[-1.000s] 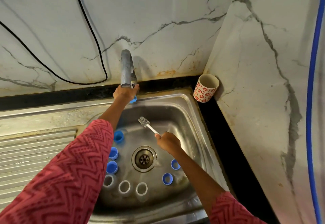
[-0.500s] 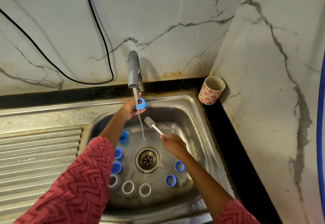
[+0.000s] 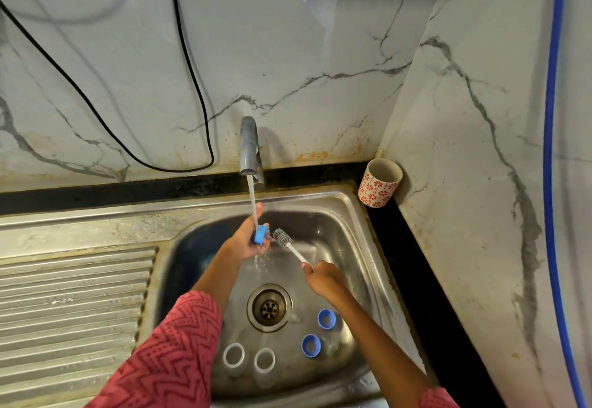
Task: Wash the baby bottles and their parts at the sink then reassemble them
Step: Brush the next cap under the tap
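Rinsing under a running tap (image 3: 251, 151), a person's left hand (image 3: 248, 241) grips a small blue bottle ring (image 3: 261, 234), tilted on edge in the stream of water over a steel sink (image 3: 339, 202). The right hand (image 3: 323, 279) is closed around the white handle of a bottle brush (image 3: 286, 242), whose grey bristled head sits just beside the ring. On the basin floor, right of the drain (image 3: 269, 308), lie two more blue rings (image 3: 326, 319), open side up, near each other. In front of the drain stand two clear bottles (image 3: 234, 355) with white rims, side by side. A cup (image 3: 379, 183) patterned with red flowers occupies the counter corner.
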